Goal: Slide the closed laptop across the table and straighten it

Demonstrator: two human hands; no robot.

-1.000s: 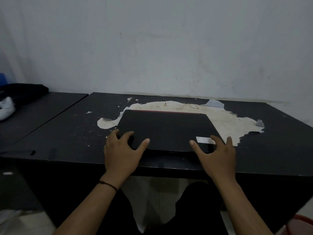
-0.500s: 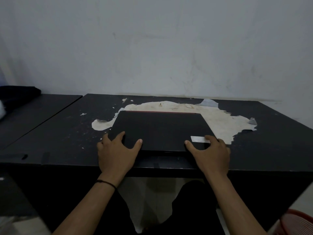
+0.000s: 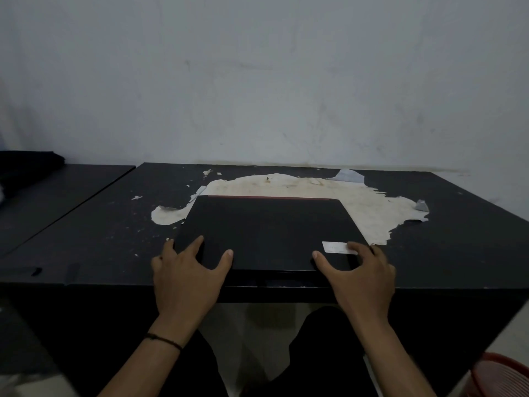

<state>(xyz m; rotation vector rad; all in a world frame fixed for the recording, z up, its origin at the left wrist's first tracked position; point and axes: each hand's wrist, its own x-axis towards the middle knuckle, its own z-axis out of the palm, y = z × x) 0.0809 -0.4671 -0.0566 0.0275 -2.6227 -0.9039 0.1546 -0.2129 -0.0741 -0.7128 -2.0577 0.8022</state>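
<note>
The laptop [image 3: 270,232] lies closed and flat on the dark table [image 3: 458,233], its near edge just short of the table's front edge and running roughly parallel to it. The left hand [image 3: 186,277] rests on the near left corner with fingers spread flat on the lid, thumb reaching inward along the front edge; the fingers are splayed and pressing rather than curled around anything. The right hand [image 3: 362,277] sits the same way on the near right corner, fingers fanned over the lid and thumb pointing inward, with one fingertip overlapping a small white sticker [image 3: 336,247]. Beyond the fingertips the lid stretches away toward the wall [image 3: 257,81], and past its far edge there is bare tabletop before the table meets the wall. Outward from the left fingers the table is open as far as the seam with a second table [image 3: 57,193]; outward from the right fingers it is open to the far right edge. A large pale patch [image 3: 369,207] where the dark surface has peeled away spreads under and behind the laptop. The lid is matte black with a thin red strip along its far edge.
</note>
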